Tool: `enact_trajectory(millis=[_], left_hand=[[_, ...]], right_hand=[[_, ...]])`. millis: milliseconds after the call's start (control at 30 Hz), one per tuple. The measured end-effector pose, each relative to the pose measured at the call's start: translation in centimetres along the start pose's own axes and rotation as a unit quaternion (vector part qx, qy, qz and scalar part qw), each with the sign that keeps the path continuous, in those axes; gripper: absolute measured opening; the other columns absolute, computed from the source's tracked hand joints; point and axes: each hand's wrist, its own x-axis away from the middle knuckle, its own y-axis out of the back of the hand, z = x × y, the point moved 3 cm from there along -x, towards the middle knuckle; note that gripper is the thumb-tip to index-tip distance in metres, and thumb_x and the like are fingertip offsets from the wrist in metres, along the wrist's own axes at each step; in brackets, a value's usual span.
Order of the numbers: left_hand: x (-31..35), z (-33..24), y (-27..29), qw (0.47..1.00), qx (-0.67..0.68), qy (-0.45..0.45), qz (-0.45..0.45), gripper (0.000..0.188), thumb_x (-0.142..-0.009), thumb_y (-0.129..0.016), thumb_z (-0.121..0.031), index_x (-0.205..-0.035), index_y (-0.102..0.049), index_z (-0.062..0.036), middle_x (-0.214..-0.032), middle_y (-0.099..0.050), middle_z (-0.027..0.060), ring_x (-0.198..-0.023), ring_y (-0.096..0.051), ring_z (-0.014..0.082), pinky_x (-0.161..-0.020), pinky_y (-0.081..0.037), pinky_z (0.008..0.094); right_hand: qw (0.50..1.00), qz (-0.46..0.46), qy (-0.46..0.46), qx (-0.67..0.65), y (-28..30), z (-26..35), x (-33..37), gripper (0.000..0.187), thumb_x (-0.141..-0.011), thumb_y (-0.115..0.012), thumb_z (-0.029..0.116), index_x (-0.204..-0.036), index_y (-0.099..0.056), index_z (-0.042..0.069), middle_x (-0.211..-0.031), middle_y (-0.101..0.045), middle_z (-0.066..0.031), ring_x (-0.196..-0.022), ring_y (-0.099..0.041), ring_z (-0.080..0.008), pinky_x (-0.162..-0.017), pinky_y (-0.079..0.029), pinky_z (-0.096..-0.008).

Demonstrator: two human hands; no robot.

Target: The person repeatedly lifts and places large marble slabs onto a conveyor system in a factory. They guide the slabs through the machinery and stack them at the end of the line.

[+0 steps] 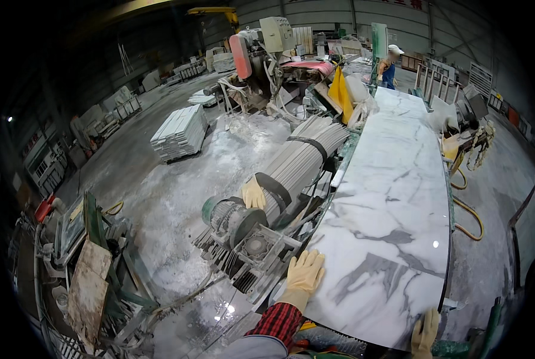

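A white, grey-veined slab (387,197) is running from the upper right of the frame to the lower right, its face shining as if polished; what work is left, I cannot tell. A motor (234,221) is sitting left of centre. At lower centre, my gloved left hand (305,272) is lying flat on the slab, clamping nothing; at lower right, my right hand (425,335) is meeting its corner, grip unclear.

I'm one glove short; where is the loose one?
In the head view, left of the white slab, the loose glove sits between the motor and a black band.
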Motion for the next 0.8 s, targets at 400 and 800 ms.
enact_trajectory(millis=[400,800], left_hand=[[0.4,0.1,0.8,1.0,0.0,-0.009,-0.001,0.045,-0.1,-0.064,-0.033,-0.142,-0.06,-0.0189,-0.153,-0.059,0.01,-0.141,-0.052,0.0353,-0.11,-0.043,0.0535],[0.7,0.0,0.8,1.0,-0.001,-0.009,0.001,0.045,-0.101,-0.063,-0.032,-0.144,-0.059,-0.017,-0.152,-0.059,0.0119,-0.141,-0.052,0.0365,-0.112,-0.042,0.0521]], right_hand=[[1.0,-0.009,0.008,-0.013,-1.9,0.2,-8.9,0.053,-0.101,-0.058,0.014,-0.152,-0.052,0.0,-0.158,-0.046,-0.0295,-0.146,-0.043,-0.048,-0.124,-0.033,-0.0552],[1.0,0.013,-0.006,-0.001,-2.5,-0.6,-8.7,0.056,-0.102,-0.057,0.016,-0.154,-0.05,-0.002,-0.162,-0.042,-0.0296,-0.149,-0.04,-0.0479,-0.126,-0.03,-0.0549]])
